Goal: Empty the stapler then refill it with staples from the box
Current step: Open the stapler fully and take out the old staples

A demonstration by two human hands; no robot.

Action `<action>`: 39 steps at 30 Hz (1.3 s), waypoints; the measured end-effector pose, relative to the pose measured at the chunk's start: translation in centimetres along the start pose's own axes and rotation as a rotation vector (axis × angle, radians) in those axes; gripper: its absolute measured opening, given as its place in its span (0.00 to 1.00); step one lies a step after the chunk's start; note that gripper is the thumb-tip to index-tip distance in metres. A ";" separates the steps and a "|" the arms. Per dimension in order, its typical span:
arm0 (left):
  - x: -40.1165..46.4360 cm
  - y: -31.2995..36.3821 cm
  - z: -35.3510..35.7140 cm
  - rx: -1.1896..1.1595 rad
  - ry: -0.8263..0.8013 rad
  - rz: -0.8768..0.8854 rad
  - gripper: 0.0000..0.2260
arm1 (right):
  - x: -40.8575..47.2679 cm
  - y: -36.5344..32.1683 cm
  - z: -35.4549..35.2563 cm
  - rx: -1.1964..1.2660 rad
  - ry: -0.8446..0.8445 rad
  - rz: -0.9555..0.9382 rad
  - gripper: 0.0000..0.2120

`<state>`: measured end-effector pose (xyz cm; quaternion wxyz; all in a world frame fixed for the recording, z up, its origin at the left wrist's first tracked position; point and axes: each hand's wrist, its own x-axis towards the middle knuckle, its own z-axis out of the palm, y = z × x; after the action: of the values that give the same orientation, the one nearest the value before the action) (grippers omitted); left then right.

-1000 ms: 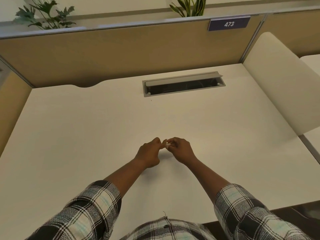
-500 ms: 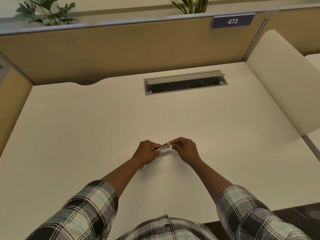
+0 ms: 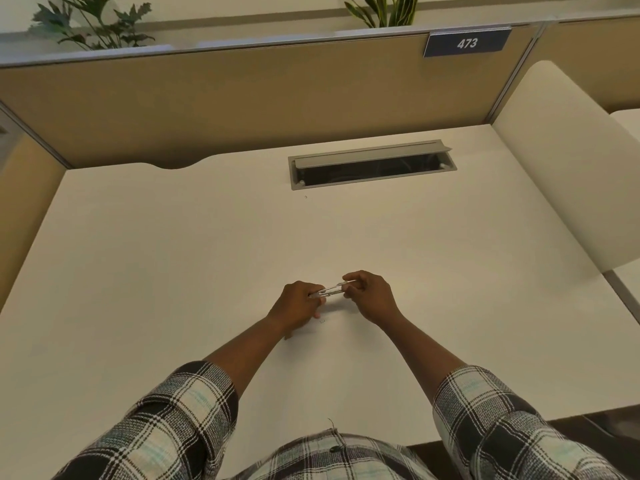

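Fingers (image 3: pixel 349 285) of the right hand (image 3: pixel 372 299) pinch the far-right end of a small metal stapler (image 3: pixel 330 290); the left hand (image 3: pixel 294 306) is closed round its near-left end, holding it just above the desk (image 3: pixel 173 271). A loose staple (image 3: pixel 322 320) lies beneath. This looks like the emptying step. No box is visible, so refilling calls for finding it first.

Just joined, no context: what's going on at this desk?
A person in plaid sleeves holds a small silvery metal stapler between both hands above the white desk. The left hand has a grip on one end, and the right hand pinches the other. A single loose staple lies on the desk beneath. No staple box is in view.
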<state>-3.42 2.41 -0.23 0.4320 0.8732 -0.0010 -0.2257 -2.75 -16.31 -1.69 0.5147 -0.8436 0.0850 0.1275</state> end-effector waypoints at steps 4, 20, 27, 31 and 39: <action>-0.2 0.3 -0.1 -0.227 -0.065 -0.106 0.09 | 0.0 0.0 0.4 0.058 -0.024 -0.028 0.08; -2.5 1.4 -1.3 -0.830 -0.340 -0.378 0.16 | -1.5 -2.4 1.0 0.307 -0.017 0.031 0.08; -3.2 0.8 -2.2 -0.879 -0.440 -0.368 0.18 | -2.2 -2.8 1.6 0.367 -0.011 0.044 0.08; -3.8 0.4 -2.6 -0.857 -0.428 -0.342 0.18 | -2.6 -3.2 2.1 0.408 -0.008 0.058 0.09; -4.1 -0.2 -2.7 -0.775 -0.361 -0.297 0.18 | -3.3 -3.8 2.6 0.455 -0.021 0.077 0.10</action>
<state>-6.10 5.35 2.67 0.6830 0.5844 0.1335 -0.4174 -5.13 -12.24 1.43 0.6873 -0.7005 0.1385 0.1335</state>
